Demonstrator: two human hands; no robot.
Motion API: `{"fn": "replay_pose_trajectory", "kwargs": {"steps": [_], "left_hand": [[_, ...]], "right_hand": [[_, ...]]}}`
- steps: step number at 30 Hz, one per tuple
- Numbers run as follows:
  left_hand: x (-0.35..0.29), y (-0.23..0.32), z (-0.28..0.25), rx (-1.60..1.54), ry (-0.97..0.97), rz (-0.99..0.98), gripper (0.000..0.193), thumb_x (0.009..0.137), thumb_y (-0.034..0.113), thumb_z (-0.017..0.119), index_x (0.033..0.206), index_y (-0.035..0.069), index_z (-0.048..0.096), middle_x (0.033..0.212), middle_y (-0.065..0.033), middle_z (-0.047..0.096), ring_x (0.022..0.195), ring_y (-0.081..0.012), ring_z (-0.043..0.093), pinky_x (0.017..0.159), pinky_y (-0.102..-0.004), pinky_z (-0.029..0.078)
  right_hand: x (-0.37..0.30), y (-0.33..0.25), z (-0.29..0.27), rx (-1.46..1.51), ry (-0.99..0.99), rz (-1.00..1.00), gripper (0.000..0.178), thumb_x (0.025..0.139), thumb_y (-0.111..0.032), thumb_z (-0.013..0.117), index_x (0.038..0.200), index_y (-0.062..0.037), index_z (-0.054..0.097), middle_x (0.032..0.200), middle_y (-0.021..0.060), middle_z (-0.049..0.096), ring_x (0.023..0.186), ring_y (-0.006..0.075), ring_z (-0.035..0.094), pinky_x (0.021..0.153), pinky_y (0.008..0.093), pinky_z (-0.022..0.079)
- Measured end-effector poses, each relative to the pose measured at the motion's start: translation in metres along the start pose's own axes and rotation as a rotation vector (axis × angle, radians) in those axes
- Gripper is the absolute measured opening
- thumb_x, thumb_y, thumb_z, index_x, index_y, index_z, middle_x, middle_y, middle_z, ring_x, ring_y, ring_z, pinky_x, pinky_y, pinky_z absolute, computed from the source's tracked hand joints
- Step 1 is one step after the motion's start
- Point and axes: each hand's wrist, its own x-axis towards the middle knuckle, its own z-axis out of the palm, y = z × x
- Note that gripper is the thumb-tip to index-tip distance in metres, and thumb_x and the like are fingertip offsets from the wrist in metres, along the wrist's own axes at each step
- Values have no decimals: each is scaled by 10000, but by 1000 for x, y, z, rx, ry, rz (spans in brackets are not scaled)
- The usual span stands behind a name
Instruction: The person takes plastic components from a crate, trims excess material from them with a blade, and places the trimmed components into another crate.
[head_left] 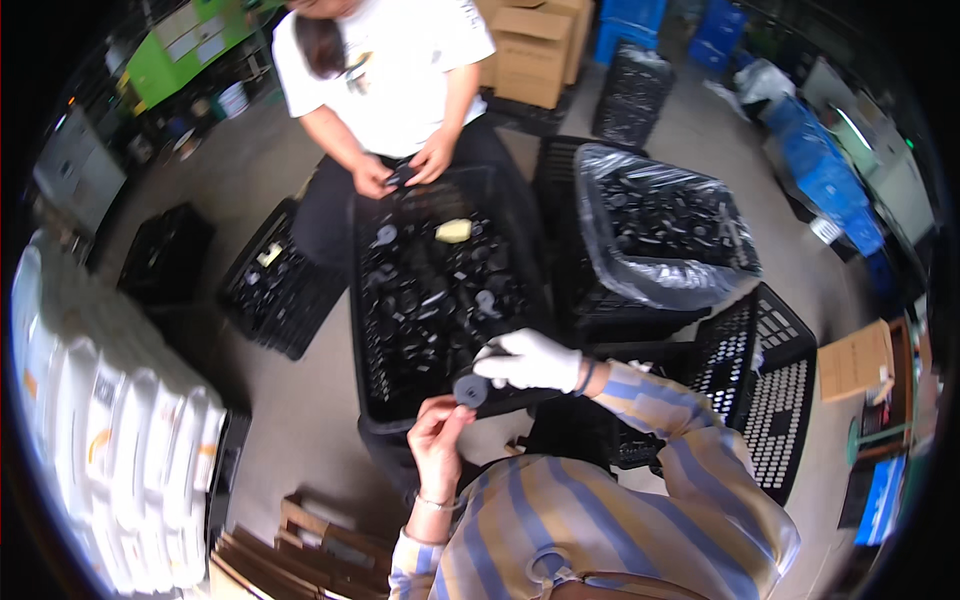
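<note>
Between my hands is a small dark round disc-shaped part [471,391], held above the near edge of a large black crate [362,372]. Bare, my left hand [437,446] pinches the disc's lower edge between thumb and fingers. A white glove covers my right hand [532,361], whose closed fingers grip the upper right edge of the same disc. Many loose black plastic parts [430,300] fill the crate, with a pale yellow piece [453,231] on top of them. Across the crate, a co-worker's hands [405,172] hold another dark part.
To the right stands a crate lined with a clear bag [660,285], full of black parts. Empty black crates [770,400] lean beside my right arm. A smaller crate [290,310] sits at left, near stacked white bags [120,430]. Cardboard [290,555] lies at lower left.
</note>
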Motion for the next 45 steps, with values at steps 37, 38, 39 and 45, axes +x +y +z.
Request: {"fn": "replay_pose_trajectory", "kwargs": {"steps": [37,38,39,45], "left_hand": [[157,-105,-95,1791,-497,339,422,696,161,605,1096,80,495,1015,-90,480,948,-244,502,768,-341,457],[158,-106,-94,1803,-522,239,454,689,163,626,1113,76,490,1031,-86,483,975,-252,489,791,-345,448],[158,-107,-94,1738,-436,305,411,690,161,629,1074,61,523,970,-91,532,908,-262,521,773,-344,449],[132,-81,-47,379,-132,-69,285,764,17,607,1037,28,526,872,6,581,772,-68,543,693,-213,451]], "right_hand": [[-31,109,-65,776,370,105,352,863,-336,480,1071,-55,510,761,12,569,549,44,485,388,147,295],[-30,109,-63,767,332,92,346,863,-334,480,1071,-59,510,767,15,569,559,42,494,392,145,301],[-29,107,-60,747,326,85,343,863,-331,481,1069,-59,511,771,17,568,564,41,498,393,144,303],[-21,85,-39,647,319,22,332,851,-315,504,1056,-54,516,775,18,577,550,30,509,389,123,293]]}}
